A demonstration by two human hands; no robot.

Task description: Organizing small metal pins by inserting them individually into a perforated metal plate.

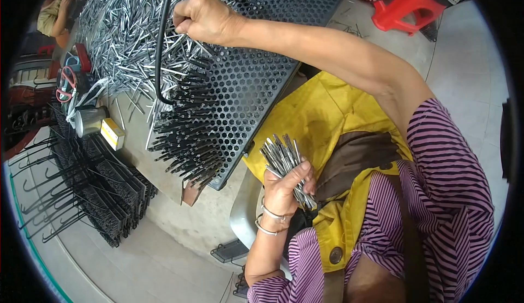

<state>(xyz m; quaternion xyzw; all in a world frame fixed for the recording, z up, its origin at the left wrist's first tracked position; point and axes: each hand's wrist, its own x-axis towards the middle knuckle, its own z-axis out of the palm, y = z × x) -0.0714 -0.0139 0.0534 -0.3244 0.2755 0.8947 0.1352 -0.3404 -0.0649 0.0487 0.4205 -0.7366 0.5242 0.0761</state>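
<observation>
My left hand (289, 187), with two bangles on its wrist, is closed around a bundle of slim silvery metal rods (281, 158) above my lap. Reaching over the far side of a black perforated rack (240, 90), my right hand (204, 19) has its fingers curled into a pinch. What it holds, if anything, is hidden. Dark rods (188, 126) stand packed in the holes at the rack's near-left end, while many holes beside them show no rod. A thin black bent bar (159, 57) rises past the right hand's fingertips.
A big heap of loose metal rods (128, 25) lies beyond the rack. Scissors (66, 85), a metal can (90, 121) and a yellow-white box (112, 134) sit at left. Stacked black hooked racks (103, 194) stand below them. A red stool (406, 8) is far right; another person's arm (60, 16) shows far left.
</observation>
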